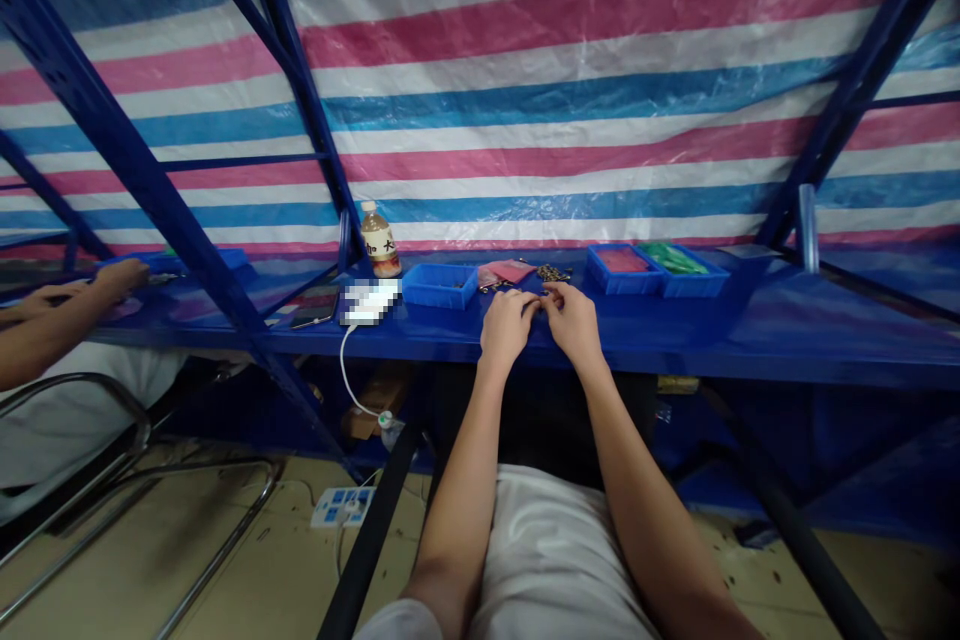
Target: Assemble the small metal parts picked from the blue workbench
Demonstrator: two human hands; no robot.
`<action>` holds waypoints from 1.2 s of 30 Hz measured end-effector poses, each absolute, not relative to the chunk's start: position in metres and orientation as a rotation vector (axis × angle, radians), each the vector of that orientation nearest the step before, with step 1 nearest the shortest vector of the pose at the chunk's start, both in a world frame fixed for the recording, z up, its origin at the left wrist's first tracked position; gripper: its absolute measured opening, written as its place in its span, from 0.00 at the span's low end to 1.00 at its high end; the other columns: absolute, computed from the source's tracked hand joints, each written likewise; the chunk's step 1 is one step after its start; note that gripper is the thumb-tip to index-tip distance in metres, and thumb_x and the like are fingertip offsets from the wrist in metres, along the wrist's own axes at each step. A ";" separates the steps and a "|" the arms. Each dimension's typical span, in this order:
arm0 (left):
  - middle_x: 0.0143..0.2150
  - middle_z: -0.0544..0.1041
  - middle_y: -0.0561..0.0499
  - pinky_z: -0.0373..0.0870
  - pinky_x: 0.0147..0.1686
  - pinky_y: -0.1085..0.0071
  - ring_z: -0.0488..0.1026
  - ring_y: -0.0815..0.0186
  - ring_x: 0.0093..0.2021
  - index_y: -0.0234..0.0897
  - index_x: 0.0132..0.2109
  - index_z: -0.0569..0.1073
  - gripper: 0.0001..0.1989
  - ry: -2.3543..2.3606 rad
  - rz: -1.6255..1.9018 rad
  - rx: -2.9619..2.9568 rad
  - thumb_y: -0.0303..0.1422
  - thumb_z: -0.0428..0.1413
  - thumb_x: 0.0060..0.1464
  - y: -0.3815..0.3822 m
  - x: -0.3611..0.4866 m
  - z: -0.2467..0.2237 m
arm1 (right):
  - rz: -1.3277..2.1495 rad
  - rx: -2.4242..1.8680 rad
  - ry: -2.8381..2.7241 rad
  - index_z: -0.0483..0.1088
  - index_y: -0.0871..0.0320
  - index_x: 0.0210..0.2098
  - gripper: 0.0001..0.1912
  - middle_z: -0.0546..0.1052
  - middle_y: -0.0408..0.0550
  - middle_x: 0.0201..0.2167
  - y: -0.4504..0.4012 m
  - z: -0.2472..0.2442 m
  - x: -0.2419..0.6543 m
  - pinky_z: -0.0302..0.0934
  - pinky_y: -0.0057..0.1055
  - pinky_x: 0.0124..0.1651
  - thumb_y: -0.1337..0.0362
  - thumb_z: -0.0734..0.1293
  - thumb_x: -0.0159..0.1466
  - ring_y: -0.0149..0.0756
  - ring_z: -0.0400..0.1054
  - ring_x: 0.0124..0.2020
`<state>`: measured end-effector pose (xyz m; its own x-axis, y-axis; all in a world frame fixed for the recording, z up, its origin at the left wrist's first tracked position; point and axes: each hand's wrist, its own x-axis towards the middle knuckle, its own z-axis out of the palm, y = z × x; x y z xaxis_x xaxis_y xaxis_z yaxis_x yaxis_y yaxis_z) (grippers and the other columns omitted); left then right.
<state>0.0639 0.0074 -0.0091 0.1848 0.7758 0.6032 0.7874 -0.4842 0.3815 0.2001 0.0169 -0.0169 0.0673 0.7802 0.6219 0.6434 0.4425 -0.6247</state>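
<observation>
My left hand [508, 325] and my right hand [570, 318] meet over the front of the blue table [675, 330]. The fingertips of both are pinched together around something dark and very small, too small to name. Just beyond them lie pink packets [512, 270] and a small heap of brass-coloured parts [553, 273]. To the left of the packets stands a blue bin [439, 287] with a few small items at its bottom. Off to the right, one blue bin holds pink packets [621, 260] and its neighbour holds green packets [673, 258].
A drink bottle [381, 240], a dark phone [315, 307] and a blurred-out white device [369, 302] with a cable stand on the left. Blue posts [300, 80] rise at the table's back. Another person's arm [67, 320] works at far left. A power strip [343, 507] lies on the floor.
</observation>
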 end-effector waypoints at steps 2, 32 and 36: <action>0.44 0.79 0.47 0.68 0.50 0.66 0.73 0.59 0.47 0.44 0.48 0.80 0.12 -1.583 -1.226 -2.398 0.34 0.52 0.66 0.008 0.064 -0.010 | 0.145 -1.261 -1.647 0.75 0.62 0.50 0.17 0.79 0.54 0.39 0.016 -0.017 0.200 0.64 0.38 0.48 0.67 0.61 0.65 0.42 0.71 0.39; 0.42 0.82 0.50 0.72 0.45 0.69 0.76 0.64 0.40 0.40 0.42 0.81 0.07 -1.659 -1.750 -2.137 0.32 0.58 0.60 0.014 0.057 -0.011 | -0.037 -1.568 -2.058 0.76 0.52 0.51 0.16 0.73 0.52 0.54 -0.003 -0.005 0.194 0.56 0.40 0.50 0.58 0.61 0.71 0.48 0.63 0.53; 0.41 0.82 0.51 0.71 0.45 0.70 0.77 0.65 0.39 0.40 0.42 0.81 0.07 -1.637 -1.770 -2.144 0.32 0.57 0.60 0.013 0.057 -0.010 | -0.029 -1.578 -2.016 0.77 0.53 0.49 0.14 0.73 0.53 0.52 -0.001 -0.006 0.194 0.56 0.39 0.50 0.59 0.62 0.70 0.47 0.63 0.52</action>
<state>0.0573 0.0131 -0.0101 -0.1148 0.7197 0.6847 0.6264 -0.4825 0.6122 0.1939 -0.0011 -0.0061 -0.1382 0.8849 0.4448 0.8972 0.3021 -0.3222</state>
